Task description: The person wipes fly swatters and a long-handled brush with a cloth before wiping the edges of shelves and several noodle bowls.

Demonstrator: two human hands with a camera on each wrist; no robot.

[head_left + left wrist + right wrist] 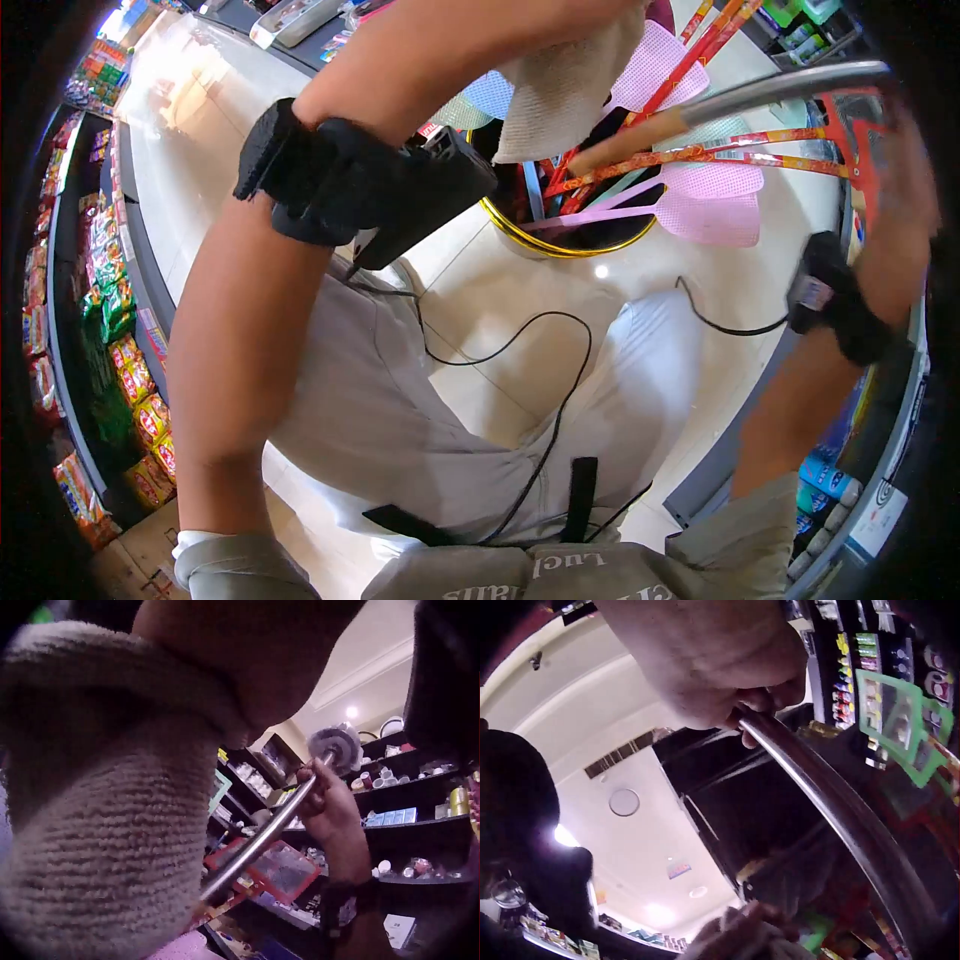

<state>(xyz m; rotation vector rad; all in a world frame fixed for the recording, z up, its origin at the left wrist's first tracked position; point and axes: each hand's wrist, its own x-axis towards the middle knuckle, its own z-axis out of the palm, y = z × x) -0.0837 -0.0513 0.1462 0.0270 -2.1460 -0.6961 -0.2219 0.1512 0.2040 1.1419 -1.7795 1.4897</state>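
Observation:
My left hand (pixel 255 660) grips a beige ribbed cloth (pixel 570 95), which hangs over a black bin with a gold rim (pixel 575 252). In the head view most of this hand is cut off by the top edge. My right hand (pixel 905 175), blurred there, grips a long tool by its silver metal shaft (pixel 790 85). The tool's wooden end (pixel 630 142) points toward the cloth. In the left wrist view, a round head wrapped in clear plastic (pixel 335 746) sits just beyond the right hand's fingers.
Pink fly swatters (pixel 708 215) and red patterned sticks (pixel 760 140) poke out of the bin. Shelves of packaged goods (pixel 120 290) line the left side; bottles (pixel 828 480) stand on the right. A black cable (pixel 560 400) crosses my lap.

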